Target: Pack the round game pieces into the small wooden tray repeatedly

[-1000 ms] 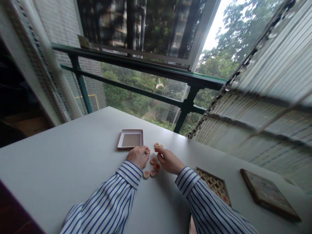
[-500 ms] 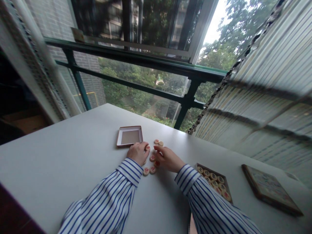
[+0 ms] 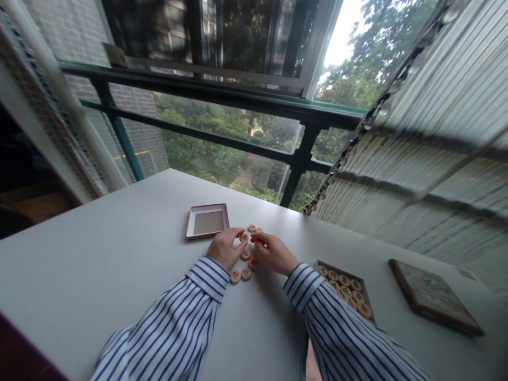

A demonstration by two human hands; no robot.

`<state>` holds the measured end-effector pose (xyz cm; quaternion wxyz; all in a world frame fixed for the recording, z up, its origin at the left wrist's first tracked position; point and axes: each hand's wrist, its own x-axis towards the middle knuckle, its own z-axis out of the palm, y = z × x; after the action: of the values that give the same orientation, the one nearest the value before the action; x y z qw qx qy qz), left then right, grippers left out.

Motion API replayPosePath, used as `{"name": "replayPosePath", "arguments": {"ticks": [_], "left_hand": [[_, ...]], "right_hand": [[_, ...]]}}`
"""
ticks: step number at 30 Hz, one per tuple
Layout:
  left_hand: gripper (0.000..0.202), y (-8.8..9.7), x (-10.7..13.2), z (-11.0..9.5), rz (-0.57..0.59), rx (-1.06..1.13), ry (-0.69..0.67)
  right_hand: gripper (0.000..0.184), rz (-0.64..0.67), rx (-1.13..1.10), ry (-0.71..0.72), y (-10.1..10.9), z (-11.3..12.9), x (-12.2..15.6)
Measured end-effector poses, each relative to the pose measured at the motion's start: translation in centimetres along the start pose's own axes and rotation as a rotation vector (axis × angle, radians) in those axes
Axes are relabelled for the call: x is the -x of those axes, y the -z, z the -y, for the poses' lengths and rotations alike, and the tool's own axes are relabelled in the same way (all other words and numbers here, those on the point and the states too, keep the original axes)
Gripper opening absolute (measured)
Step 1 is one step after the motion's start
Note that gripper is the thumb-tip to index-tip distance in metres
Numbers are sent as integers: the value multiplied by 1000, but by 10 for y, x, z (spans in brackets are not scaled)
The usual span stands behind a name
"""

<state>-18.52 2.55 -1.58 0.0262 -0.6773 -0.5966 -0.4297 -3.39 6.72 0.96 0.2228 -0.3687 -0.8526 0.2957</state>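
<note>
Between the thumb and index finger of my left hand (image 3: 225,247) is a round xiangqi piece (image 3: 243,237) with a red character facing up. Just to its right, my right hand (image 3: 275,253) has its fingers curled and pressed together; whatever they hold, if anything, is hidden. Below the fingertips, a red-marked piece (image 3: 245,255) lies on the white table, with another piece (image 3: 253,263) beside the right hand. Two more pieces, one of them this red-marked piece (image 3: 235,276), lie closer to me. Beyond the hands sits a piece (image 3: 252,228) with a pale blank one (image 3: 259,230) touching or close to it.
An open, shallow box lid (image 3: 189,225) lies left of the pieces. By my right sleeve stands a box (image 3: 367,296) with rows of xiangqi pieces. A closed flat box (image 3: 436,296) rests farther right. A green railing (image 3: 222,98) and window run behind the table (image 3: 99,254).
My left hand has brought its piece slightly right, closer to my right fingertips, and more of its face shows. The whole view has shifted a little. My right hand keeps nearly the same pose.
</note>
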Motion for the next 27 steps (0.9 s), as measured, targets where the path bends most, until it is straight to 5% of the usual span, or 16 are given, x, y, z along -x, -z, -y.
{"name": "replayPosePath", "arguments": {"ticks": [12,27], "left_hand": [[16,5,0,-12,-48,84,-77],[20,6,1,-14,-47,137,-110]], "right_hand": [[24,-44,-389,-1,2,2,-3],[22,-78,-553,-145,9,11,0]]}}
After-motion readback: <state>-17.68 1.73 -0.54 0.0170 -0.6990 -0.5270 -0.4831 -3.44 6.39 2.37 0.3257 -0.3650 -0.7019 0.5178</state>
